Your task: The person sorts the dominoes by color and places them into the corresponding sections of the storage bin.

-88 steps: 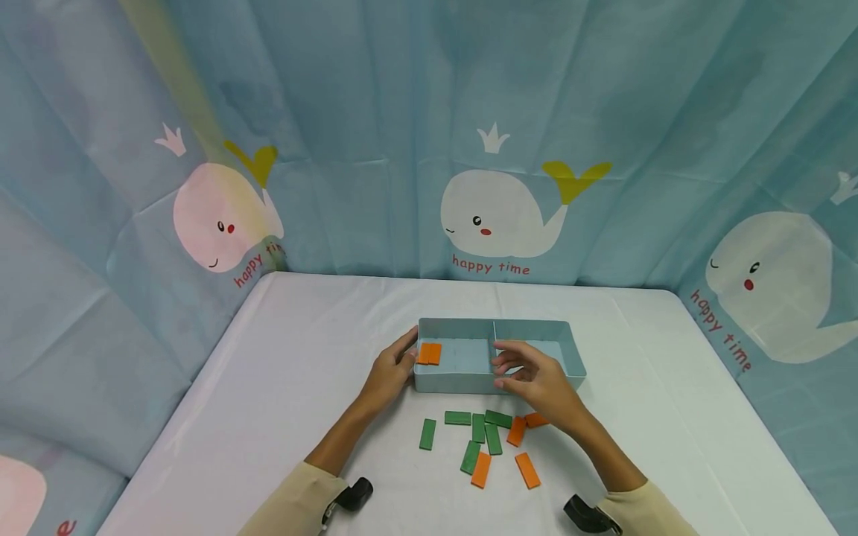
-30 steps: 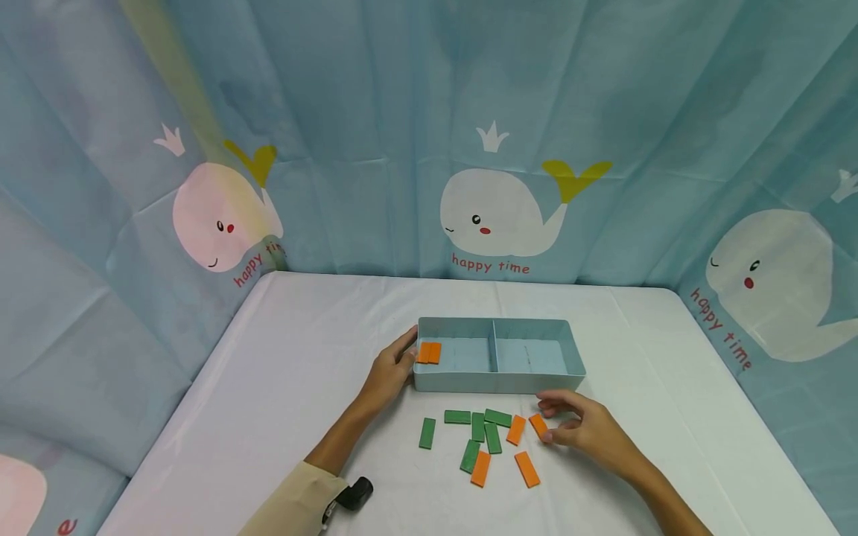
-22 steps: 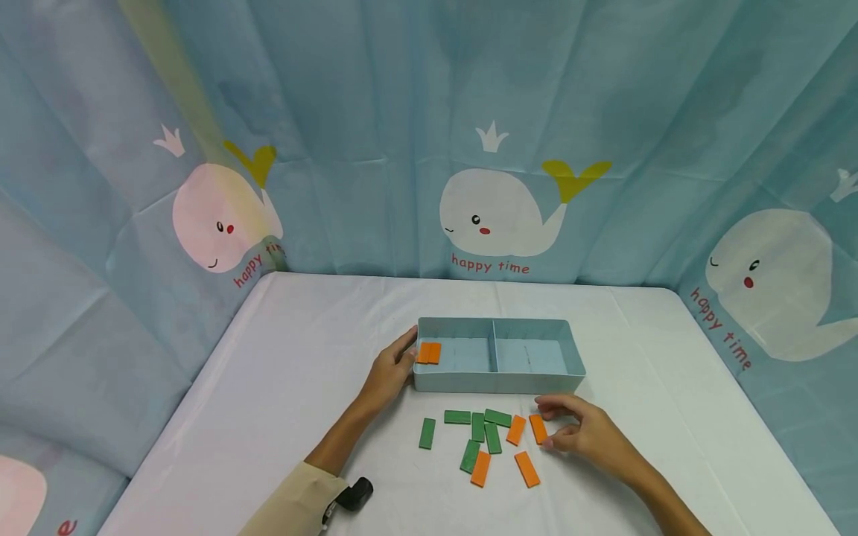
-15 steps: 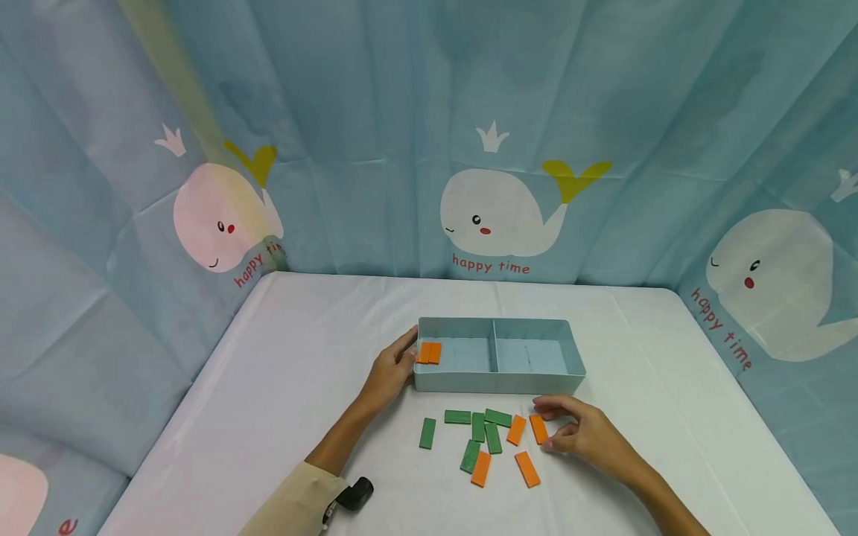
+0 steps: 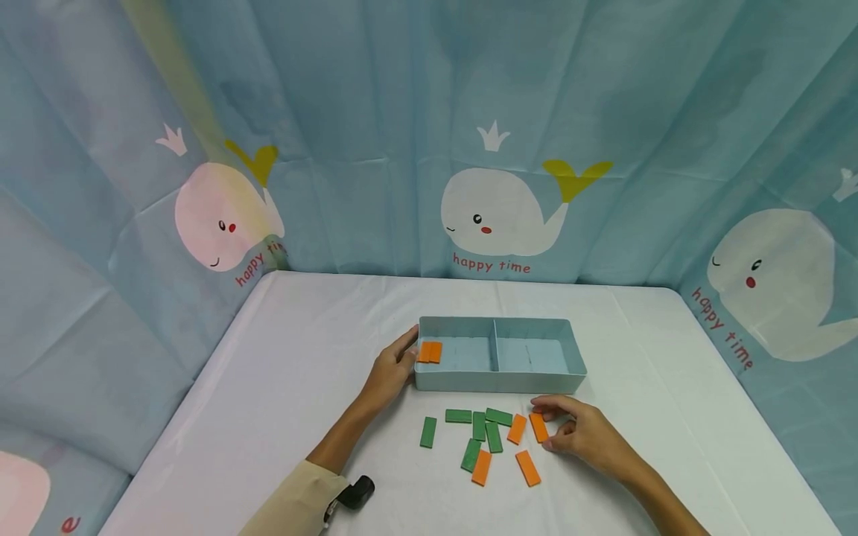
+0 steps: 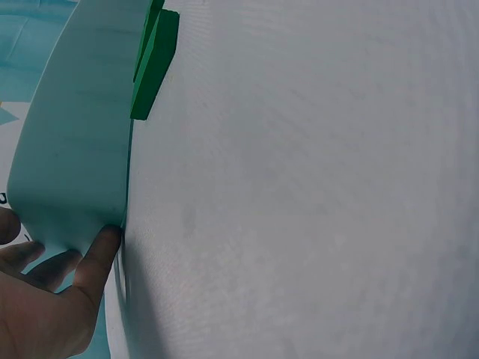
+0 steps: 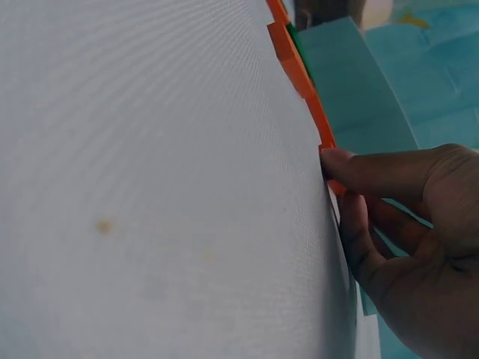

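A blue-grey two-compartment box (image 5: 499,382) stands on the table. My left hand (image 5: 390,376) holds its left end; in the left wrist view, fingertips press on the box wall (image 6: 71,134). Two orange tiles (image 5: 430,352) lie side by side at the left of the left compartment. In front of the box's right end, my right hand (image 5: 590,435) pinches a flat rectangular orange tile (image 5: 539,428) by its ends, low at the tabletop. The right wrist view shows the thumb and a finger (image 7: 352,213) on this tile.
Several green tiles (image 5: 459,416) lie loosely in front of the box. Three more orange tiles (image 5: 528,468) lie among and beside them, one touching a green tile. A whale-printed curtain (image 5: 375,149) hangs behind the white-covered table (image 5: 322,320).
My right hand has come down from the box to the orange tile at the right, which has turned from crosswise to nearly lengthwise. My left hand has stayed at the box.
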### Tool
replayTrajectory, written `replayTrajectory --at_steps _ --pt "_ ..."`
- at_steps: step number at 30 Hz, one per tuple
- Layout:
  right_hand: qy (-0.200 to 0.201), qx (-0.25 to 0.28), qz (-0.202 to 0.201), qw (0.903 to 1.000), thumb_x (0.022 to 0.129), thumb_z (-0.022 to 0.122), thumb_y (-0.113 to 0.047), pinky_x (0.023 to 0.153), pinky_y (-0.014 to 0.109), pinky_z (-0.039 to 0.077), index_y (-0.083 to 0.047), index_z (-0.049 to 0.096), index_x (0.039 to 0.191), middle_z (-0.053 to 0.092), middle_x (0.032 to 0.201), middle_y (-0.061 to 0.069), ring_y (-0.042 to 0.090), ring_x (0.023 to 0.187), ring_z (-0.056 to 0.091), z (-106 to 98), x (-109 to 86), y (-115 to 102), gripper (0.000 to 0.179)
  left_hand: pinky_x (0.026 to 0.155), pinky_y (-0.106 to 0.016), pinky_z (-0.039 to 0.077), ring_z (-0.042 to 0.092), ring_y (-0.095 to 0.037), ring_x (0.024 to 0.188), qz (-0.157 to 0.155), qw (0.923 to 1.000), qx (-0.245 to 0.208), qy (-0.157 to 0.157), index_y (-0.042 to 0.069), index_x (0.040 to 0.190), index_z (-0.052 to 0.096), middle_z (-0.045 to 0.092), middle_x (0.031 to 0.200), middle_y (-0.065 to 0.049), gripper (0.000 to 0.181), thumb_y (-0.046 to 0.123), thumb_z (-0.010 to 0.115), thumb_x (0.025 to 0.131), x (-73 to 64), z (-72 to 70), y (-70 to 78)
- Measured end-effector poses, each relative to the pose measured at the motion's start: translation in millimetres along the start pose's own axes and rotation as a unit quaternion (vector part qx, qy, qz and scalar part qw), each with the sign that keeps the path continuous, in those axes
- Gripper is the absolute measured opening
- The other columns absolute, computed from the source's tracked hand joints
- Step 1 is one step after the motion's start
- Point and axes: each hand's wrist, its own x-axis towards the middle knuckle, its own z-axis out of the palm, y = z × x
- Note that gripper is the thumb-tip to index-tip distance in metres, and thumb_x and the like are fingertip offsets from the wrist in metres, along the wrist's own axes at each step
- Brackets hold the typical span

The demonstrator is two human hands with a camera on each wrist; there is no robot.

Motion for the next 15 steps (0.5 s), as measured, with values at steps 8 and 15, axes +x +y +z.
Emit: replayTrajectory --at_steps 8,15 --pt "0.001 0.000 -0.004 1.0000 0.083 0.089 -0.009 0.074 0.026 0.060 -0.009 0.067 0.140 0.070 0.129 0.012 0.018 0.105 0.064 -0.3 -0.5 0.0 0.061 0.122 -0.056 0.039 0.030 -0.032 0.160 0.006 0.9999 0.010 0.004 0.010 0.167 0.035 0.032 0.173 -0.006 0.053 0.018 0.045 0.115 0.8 0.4 -1.0" --pt "-0.001 0.008 -0.007 0.9999 0.086 0.087 -0.010 0.072 0.028 0.062 -0.007 0.065 0.141 0.068 0.126 0.013 0.018 0.103 0.066 0.8 -2.7 -7.3 0.060 0.119 -0.057 0.042 0.031 -0.033 0.159 0.004 1.0000 0.007 0.003 0.011 0.167 0.035 0.032 0.174 -0.006 0.053 0.018 0.045 0.115 -0.3 -0.1 0.6"
